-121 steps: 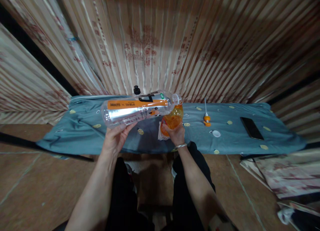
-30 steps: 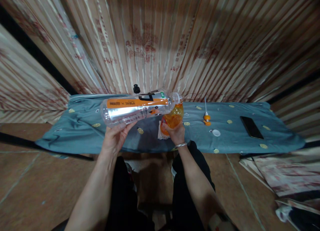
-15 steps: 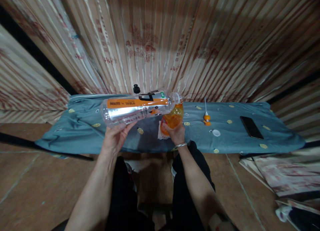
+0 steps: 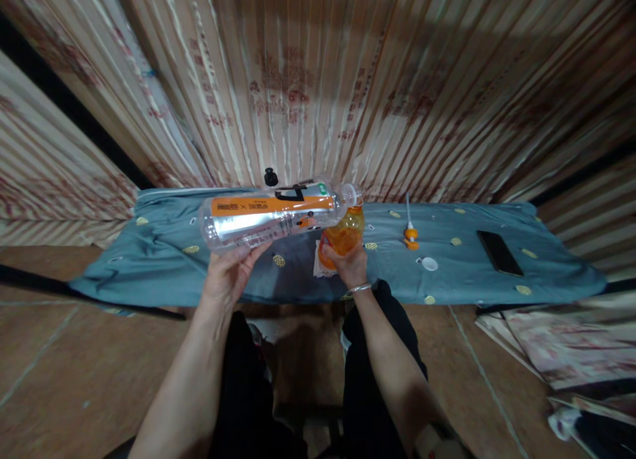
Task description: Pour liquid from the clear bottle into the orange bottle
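Item: I held a clear plastic orange-labelled bottle (image 4: pixel 275 214) sideways, left hand (image 4: pixel 226 273) fingers clamped beneath; right hand (image 4: pixel 352 265) fingers clamped on a small orange-filled bottle (image 4: pixel 342 237).

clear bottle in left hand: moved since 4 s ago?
No. The clear bottle lies tipped at the same spot below the black knob, mouth over the orange bottle.

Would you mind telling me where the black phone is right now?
In the head view, the black phone lies flat on the blue cloth, far right, beyond the small white cap.
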A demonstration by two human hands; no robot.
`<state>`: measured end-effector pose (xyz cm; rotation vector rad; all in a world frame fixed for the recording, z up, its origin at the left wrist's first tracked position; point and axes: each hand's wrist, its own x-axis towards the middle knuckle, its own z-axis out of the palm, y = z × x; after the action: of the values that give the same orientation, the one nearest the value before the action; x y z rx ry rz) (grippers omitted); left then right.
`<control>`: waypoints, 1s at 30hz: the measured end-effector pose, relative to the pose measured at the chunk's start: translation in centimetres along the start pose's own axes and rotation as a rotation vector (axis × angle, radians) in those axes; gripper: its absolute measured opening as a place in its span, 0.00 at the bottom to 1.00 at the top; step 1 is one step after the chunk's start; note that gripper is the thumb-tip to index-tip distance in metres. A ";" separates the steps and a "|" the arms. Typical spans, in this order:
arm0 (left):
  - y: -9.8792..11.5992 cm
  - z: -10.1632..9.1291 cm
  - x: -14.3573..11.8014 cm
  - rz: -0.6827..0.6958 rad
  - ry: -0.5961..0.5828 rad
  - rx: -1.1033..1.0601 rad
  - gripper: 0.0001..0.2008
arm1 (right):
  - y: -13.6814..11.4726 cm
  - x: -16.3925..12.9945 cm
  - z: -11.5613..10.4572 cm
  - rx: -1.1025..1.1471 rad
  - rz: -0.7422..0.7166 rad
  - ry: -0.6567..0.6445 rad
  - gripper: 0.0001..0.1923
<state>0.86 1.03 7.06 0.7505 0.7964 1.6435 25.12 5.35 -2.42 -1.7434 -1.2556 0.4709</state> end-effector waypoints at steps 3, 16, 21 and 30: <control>0.0 0.0 -0.1 0.011 -0.001 0.002 0.40 | -0.3 0.1 -0.1 -0.009 0.012 -0.011 0.40; -0.1 -0.1 -0.1 0.025 0.015 0.014 0.40 | -0.9 -0.1 -0.5 -0.003 0.021 -0.011 0.40; 0.0 0.1 -0.2 0.022 0.020 0.008 0.39 | -0.4 0.0 -0.2 -0.036 0.009 0.007 0.39; 0.0 -0.2 -0.2 0.008 0.002 0.014 0.45 | 0.0 0.1 0.0 -0.010 -0.007 0.027 0.40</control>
<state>0.77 0.83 6.93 0.7634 0.8082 1.6477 25.20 5.39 -2.43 -1.7475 -1.2464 0.4361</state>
